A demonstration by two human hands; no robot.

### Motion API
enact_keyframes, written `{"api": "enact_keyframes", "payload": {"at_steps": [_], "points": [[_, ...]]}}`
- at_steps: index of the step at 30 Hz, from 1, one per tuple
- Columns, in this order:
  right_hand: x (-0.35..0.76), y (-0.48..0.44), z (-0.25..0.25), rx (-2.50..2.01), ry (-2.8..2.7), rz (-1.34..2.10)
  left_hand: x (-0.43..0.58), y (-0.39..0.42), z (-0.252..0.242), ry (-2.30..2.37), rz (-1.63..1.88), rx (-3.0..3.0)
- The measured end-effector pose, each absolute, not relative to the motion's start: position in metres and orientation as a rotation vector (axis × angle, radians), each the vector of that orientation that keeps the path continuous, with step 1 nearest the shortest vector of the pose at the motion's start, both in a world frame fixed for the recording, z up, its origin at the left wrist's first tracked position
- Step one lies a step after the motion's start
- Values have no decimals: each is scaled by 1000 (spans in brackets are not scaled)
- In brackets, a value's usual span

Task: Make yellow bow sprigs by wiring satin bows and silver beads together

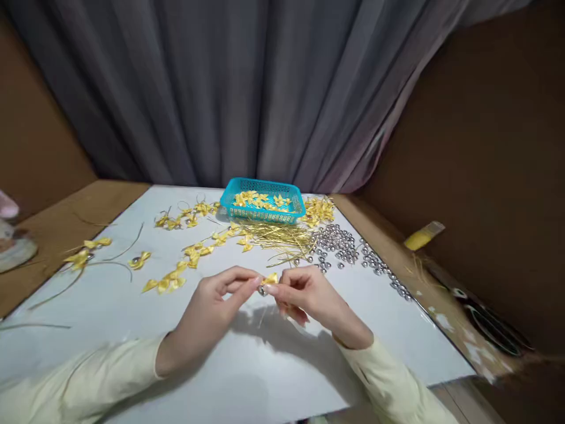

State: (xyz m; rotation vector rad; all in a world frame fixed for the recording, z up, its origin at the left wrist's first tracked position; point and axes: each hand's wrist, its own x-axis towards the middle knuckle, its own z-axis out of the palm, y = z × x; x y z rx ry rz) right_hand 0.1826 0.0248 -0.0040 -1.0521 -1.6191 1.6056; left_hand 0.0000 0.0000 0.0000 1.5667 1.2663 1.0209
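Observation:
Between my fingertips, above the white board, is a small yellow ribbon bow [271,278] with a silver bell [262,290] against it. My left hand [225,300] pinches it from the left with thumb and forefinger. From the right, my right hand [309,297] pinches the same bow, its other fingers curled below. A thin strand hangs under the bow, too faint to make out fully. Just beyond my hands lie loose yellow bows [194,254], a pile of gold wire ties [282,234] and many silver bells [338,241].
A turquoise basket [265,215] holding yellow bows stands at the back. More bows [318,211] lie beside it. Bows with bells and wires [82,257] are at the left. Black-handled scissors [492,324] and a yellow-handled brush [424,235] lie on the right. A grey curtain [238,88] hangs behind.

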Motion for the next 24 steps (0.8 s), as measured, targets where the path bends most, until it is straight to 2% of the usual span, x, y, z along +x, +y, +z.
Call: {"api": "enact_keyframes", "payload": {"at_steps": [5, 12, 20, 24], "points": [[182, 30, -7, -1050, -1702, 1564, -1, -1, 1, 1243, 966, 1535], [183, 27, -7, -885, -1921, 1098, -4, 6, -8, 1198, 1017, 1595], [183, 25, -7, -849, -1955, 995, -1, 11, -10, 1250, 901, 1508], [180, 26, -19, -862, -1974, 609, 0, 9, -11, 1202, 854, 1455]]}}
